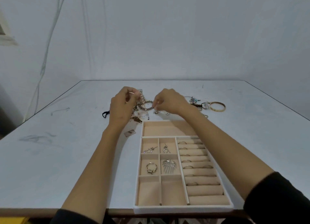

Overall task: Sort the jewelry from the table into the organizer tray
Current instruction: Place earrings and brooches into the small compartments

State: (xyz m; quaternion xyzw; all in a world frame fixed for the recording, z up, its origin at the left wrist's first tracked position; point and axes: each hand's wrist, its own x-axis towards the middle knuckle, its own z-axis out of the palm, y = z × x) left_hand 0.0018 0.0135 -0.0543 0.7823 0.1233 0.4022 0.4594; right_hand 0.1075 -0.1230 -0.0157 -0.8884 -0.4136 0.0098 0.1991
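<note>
While the right hand (169, 101) is pinched on a small piece (156, 106) over the pile (142, 114) just beyond the tray (167, 209), it is best lifted straight up so the pile is not dragged along. The left hand (123, 106) is curled beside the pink beads (140, 98); whether anything is gripped cannot be told. No readable writing is seen.

The person's right hand (169, 101) is pinching a small silver piece (156, 106) beside a beaded bracelet (145, 106), while the left hand (123, 106) is hovering, fingers (133, 97) curled, over jewelry (143, 114) lying beyond the organizer tray (138, 165).
</note>
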